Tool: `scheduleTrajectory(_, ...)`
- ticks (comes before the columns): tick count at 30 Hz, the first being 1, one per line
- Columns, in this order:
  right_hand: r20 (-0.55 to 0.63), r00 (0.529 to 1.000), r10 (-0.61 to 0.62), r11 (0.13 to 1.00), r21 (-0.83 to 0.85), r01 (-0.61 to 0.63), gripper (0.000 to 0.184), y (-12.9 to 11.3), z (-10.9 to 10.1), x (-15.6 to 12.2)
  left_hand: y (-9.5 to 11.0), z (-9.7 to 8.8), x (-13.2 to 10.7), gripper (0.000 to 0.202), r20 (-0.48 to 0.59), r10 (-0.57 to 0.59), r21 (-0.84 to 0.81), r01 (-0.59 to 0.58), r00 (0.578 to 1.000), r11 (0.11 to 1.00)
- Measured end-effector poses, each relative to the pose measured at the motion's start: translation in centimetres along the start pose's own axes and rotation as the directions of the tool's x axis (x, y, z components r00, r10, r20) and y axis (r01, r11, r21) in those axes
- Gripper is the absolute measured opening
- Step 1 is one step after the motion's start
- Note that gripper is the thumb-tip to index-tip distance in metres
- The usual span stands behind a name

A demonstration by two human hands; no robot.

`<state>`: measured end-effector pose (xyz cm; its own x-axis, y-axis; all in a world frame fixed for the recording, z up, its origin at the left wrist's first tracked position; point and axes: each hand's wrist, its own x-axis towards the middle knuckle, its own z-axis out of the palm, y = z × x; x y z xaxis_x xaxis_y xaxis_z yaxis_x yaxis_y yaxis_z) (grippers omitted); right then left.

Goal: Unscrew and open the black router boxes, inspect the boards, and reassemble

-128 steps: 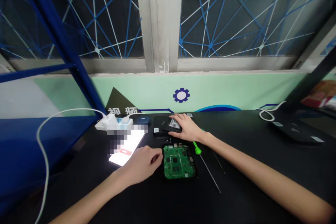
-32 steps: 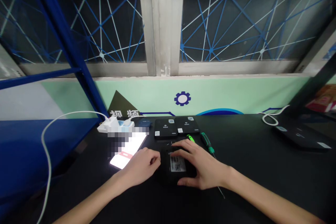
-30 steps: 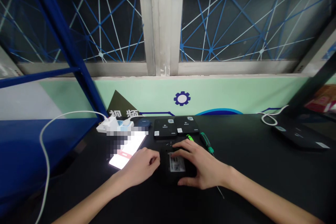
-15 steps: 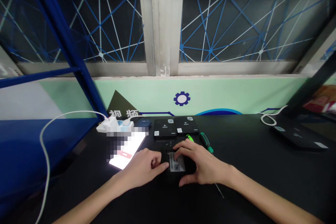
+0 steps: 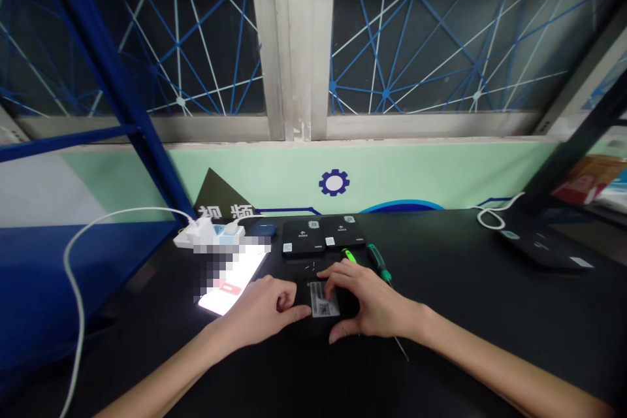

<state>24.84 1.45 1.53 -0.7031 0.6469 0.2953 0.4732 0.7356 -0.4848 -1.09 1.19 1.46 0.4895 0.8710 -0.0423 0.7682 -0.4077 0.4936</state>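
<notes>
Short of the bench's back edge (image 5: 421,216), the right hand (image 5: 367,297) grips the box (image 5: 321,309) below. The clenched left hand (image 5: 267,311) seemingly touches it.

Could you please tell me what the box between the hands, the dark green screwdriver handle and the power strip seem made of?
Box: probably matte black plastic, judging by its dull surface. Screwdriver handle: likely smooth plastic, perhaps rubber-gripped, given its green and black areas. Power strip: apparently white and blue plastic, with smooth, clean surfaces.

2 screwdrivers (image 5: 377,259) and black device boxes (image 5: 322,306) on a desk (image 5: 441,255) suggest an electronics workshop.
</notes>
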Motion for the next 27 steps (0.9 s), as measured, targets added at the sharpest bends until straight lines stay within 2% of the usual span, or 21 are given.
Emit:
scheduleTrajectory(9, 0.030, 0.998, -0.047, 0.996, -0.080, 0.049, 0.054, 0.2, 0.2, -0.4, 0.0, -0.1, 0.1, 0.051, 0.028, 0.008, 0.006, -0.009, 1.000, 1.000)
scheduleTrajectory(16, 0.012, 0.999, -0.041, 0.999, -0.010, 0.041, 0.051, 0.1, 0.0, -0.5, 0.4, -0.9, -0.3, 0.049, 0.055, 0.022, 0.034, -0.024, 0.998, 0.999)
scheduleTrajectory(19, 0.025, 0.999, -0.038, 0.999, 0.016, 0.038, 0.052, 0.0, -0.4, -0.5, 0.7, -1.5, -0.6, 0.046, 0.047, -0.011, 0.077, 0.007, 0.999, 0.997)
scheduleTrajectory(24, 0.041, 0.999, -0.023, 1.000, 0.003, 0.023, 0.051, 0.1, -1.5, -0.6, 1.0, -1.9, -1.1, 0.085, 0.040, -0.048, 0.111, 0.043, 0.998, 0.993)
scheduleTrajectory(27, 0.056, 0.998, -0.022, 1.000, 0.010, 0.022, 0.047, 0.1, -2.0, -0.7, 1.0, -1.9, -1.2, 0.090, 0.043, -0.060, 0.156, 0.053, 0.997, 0.986)
